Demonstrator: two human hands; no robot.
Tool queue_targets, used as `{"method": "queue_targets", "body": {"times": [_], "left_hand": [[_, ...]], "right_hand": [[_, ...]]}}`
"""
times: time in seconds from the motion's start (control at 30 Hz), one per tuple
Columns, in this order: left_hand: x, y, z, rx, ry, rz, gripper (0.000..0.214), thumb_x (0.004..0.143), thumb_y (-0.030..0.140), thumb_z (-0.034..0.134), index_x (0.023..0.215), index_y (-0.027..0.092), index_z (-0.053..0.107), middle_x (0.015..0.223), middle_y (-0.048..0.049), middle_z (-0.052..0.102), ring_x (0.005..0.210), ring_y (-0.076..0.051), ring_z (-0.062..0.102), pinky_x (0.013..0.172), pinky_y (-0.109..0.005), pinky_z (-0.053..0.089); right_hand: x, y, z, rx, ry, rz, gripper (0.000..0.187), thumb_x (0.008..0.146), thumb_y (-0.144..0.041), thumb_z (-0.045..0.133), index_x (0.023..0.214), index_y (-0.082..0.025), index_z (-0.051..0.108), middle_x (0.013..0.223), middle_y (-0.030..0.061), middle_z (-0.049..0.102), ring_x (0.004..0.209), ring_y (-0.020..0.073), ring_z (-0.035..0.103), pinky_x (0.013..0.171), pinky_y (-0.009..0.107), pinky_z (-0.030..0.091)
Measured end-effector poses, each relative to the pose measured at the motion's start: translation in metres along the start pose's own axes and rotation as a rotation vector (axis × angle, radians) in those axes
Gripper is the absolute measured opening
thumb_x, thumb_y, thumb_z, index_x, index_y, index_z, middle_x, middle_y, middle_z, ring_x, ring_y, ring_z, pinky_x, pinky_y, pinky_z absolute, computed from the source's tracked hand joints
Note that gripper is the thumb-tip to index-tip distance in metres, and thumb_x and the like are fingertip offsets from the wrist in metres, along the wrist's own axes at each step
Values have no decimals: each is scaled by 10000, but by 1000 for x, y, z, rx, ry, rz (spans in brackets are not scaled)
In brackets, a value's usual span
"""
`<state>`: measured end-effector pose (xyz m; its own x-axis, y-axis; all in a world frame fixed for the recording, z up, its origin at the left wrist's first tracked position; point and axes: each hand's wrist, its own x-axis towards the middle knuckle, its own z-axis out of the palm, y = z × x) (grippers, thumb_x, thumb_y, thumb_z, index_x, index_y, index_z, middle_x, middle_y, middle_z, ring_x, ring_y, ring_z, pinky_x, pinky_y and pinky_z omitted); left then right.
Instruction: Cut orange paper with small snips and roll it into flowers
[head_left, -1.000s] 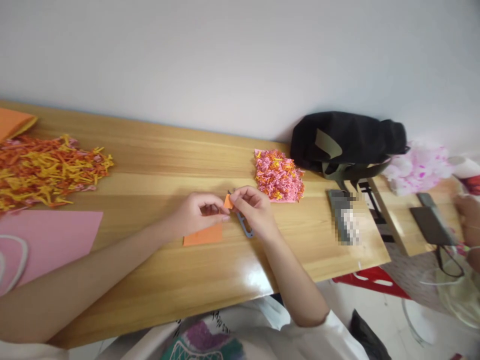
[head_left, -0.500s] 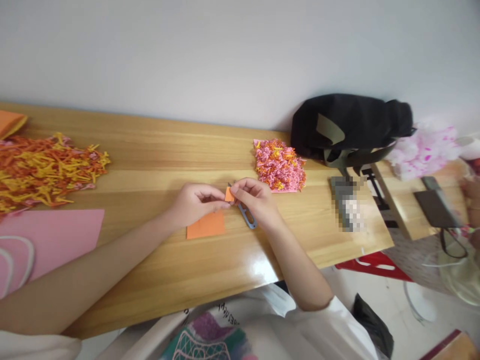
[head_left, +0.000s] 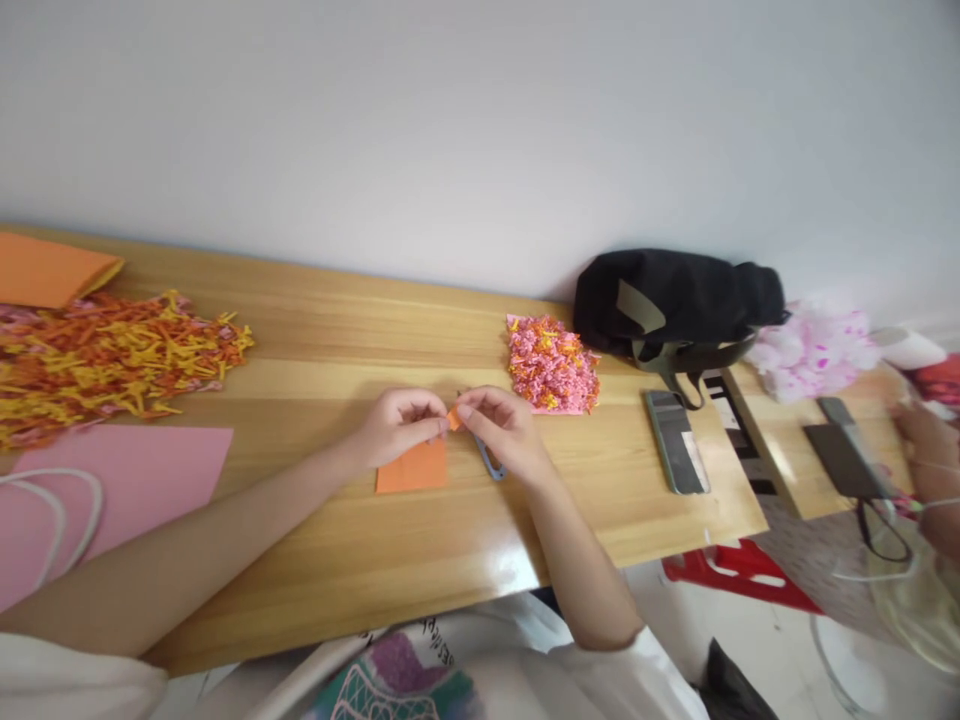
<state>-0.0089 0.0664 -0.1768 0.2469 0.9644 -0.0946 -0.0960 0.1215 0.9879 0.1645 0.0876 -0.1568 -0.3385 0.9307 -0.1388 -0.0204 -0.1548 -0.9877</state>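
A small piece of orange paper [head_left: 454, 419] is pinched between the fingertips of my left hand [head_left: 405, 425] and my right hand [head_left: 501, 425], just above the table. Below my left hand lies a larger orange paper sheet [head_left: 411, 469], partly covered by the fingers. Blue-handled scissors [head_left: 490, 458] rest on the table under my right hand, which hides part of them. Beyond my right hand is a pink sheet heaped with tiny pink, orange and yellow paper pieces [head_left: 553, 368].
At left lie a pile of orange and yellow paper twists [head_left: 127, 350], a folded orange packet [head_left: 56, 272] and a pink bag [head_left: 165, 465] with white cord handles. A black bag [head_left: 675, 305] and a phone [head_left: 675, 440] are at right. Another person's arm [head_left: 937, 460] shows far right.
The small orange paper now looks narrower and more folded between my fingertips. The view has tilted, so everything sits a little lower in the picture.
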Motion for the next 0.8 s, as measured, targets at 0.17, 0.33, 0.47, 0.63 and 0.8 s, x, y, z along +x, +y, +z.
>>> {"method": "queue_targets", "body": {"times": [0.17,0.33,0.47,0.63,0.8], "left_hand": [[0,3,-3,-41,-93,15,144,691,265,736,628,152,673,547,2,629,518,-99,535,506,-197,397],[1,5,-5,-112,-115,-31,141,619,216,819,711,158,729,669,-16,716,613,-117,611,592,-210,458],[5,4,-7,-251,-21,-124,211,560,221,886,726,180,763,712,-22,751,632,-128,642,628,-232,494],[13,-1,-13,-523,126,-157,278,513,285,936,720,169,792,711,-42,759,618,-106,623,650,-230,498],[19,-7,-23,-846,138,-151,241,540,262,936,691,161,778,713,-28,751,629,-98,635,628,-209,504]], "right_hand": [[-2,1,-1,-5,-84,46,256,671,-425,804,654,-211,665,597,-23,659,556,113,592,570,242,475],[1,0,-3,128,-51,119,281,647,-461,826,657,-217,687,573,-20,671,530,115,601,563,240,491],[3,0,-3,271,-7,171,310,582,-462,870,646,-212,699,577,-20,689,515,102,611,566,222,483],[4,-9,12,361,100,202,321,552,-436,887,644,-193,699,633,-11,708,589,106,644,609,219,490],[18,-29,45,200,195,95,246,579,-375,844,621,-188,690,617,-15,680,583,104,591,625,239,481]]}}
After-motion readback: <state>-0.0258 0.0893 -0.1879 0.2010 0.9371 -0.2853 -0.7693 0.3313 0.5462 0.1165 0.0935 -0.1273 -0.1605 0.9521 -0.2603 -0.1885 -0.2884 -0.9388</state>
